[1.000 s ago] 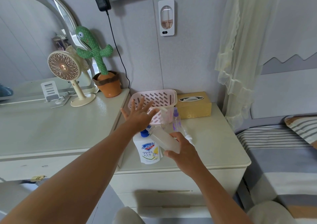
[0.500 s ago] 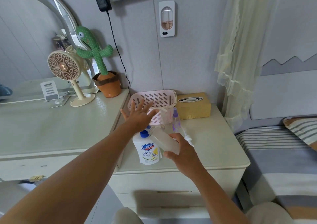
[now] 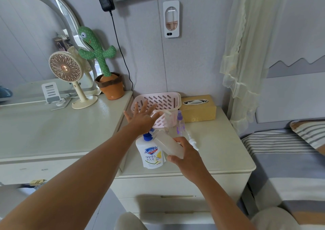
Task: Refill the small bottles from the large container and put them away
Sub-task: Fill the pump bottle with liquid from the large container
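Note:
A large white soap container [image 3: 152, 153] with a blue pump top stands near the front of the nightstand. My left hand [image 3: 141, 118] rests flat on its pump, fingers spread. My right hand [image 3: 186, 155] grips a small frosted bottle [image 3: 167, 144], tilted so its open neck meets the pump's spout. A small purple spray bottle [image 3: 180, 125] and a small white pump bottle [image 3: 168, 119] stand behind, in front of the pink basket [image 3: 158, 100]. A loose white pump cap [image 3: 192, 141] lies on the nightstand beside my right hand.
A yellow tissue box [image 3: 198, 109] sits right of the basket. On the dresser to the left stand a fan [image 3: 66, 71], a phone stand [image 3: 51, 93] and a toy cactus in a pot [image 3: 103, 66]. A bed [image 3: 290, 159] lies to the right.

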`<state>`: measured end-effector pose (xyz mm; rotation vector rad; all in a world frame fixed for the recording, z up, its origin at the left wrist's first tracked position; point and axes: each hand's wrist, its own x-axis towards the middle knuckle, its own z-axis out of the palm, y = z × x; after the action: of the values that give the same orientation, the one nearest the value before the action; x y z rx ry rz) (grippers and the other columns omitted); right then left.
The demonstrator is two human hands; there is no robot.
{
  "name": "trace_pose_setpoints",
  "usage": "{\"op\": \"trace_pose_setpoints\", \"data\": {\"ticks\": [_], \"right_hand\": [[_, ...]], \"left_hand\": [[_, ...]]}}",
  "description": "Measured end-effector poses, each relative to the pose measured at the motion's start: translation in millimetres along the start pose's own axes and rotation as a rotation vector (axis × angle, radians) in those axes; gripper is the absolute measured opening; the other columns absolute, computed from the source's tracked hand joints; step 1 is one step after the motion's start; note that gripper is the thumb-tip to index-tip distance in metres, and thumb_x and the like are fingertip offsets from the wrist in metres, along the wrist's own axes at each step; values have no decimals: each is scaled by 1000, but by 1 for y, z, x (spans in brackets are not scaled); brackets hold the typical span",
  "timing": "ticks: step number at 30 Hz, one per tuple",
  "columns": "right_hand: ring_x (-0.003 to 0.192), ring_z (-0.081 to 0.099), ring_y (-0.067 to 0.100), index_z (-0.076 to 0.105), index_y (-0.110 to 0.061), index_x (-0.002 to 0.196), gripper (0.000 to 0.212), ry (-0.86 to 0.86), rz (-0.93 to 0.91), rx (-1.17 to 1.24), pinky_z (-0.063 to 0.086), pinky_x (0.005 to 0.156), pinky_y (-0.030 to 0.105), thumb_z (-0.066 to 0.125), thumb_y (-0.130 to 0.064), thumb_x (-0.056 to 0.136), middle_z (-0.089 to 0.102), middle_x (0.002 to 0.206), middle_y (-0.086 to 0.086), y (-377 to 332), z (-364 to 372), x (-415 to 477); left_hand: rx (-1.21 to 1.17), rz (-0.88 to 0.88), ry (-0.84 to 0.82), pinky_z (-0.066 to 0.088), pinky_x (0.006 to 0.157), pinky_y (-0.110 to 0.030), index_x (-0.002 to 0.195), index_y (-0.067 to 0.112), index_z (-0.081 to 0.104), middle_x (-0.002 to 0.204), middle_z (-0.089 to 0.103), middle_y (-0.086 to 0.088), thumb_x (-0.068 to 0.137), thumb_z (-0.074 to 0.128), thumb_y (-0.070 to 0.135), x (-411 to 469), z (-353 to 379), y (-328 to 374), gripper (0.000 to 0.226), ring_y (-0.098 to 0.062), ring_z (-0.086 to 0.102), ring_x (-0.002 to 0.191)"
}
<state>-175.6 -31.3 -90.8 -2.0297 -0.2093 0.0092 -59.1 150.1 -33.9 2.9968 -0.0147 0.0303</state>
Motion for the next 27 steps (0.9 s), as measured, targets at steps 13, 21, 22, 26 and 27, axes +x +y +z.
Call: {"op": "trace_pose_setpoints", "data": {"ticks": [13,21,22,26,27], "right_hand": [[102,50,12,43,-27,127,49,4,20,-9,37,69,12,67,-25,84,47,113,-6,4,4,-1],[102,51,13,43,-28,126,49,-1,1,12,40,74,17,68,-25,83,48,113,-6,2,1,0],[102,51,13,43,-28,125,49,-1,5,15,40,74,17,68,-25,83,48,113,-6,3,2,0],[99,50,13,44,-27,125,49,9,9,-6,38,69,14,68,-24,83,47,110,-7,5,6,-1],[99,50,12,44,-27,125,49,10,9,-7,38,67,12,68,-24,83,47,109,-7,6,6,-1]], "left_hand": [[-32,-19,-42,-21,102,-65,149,45,7,159,-13,4,93,12,67,-4,8,0,61,-27,-23,143],[-27,-2,-2,-20,103,-65,148,48,7,158,-16,8,91,11,69,-2,3,-2,61,-25,-24,143],[-32,-6,-4,-21,103,-65,148,47,8,159,-15,8,91,11,69,-2,5,-3,61,-25,-24,143],[-20,-9,-47,-22,101,-65,148,45,8,160,-12,3,95,15,63,-5,13,-3,56,-27,-24,143],[-13,-8,-51,-22,101,-65,148,45,8,160,-12,3,95,15,63,-5,13,-3,56,-28,-24,143]]}}
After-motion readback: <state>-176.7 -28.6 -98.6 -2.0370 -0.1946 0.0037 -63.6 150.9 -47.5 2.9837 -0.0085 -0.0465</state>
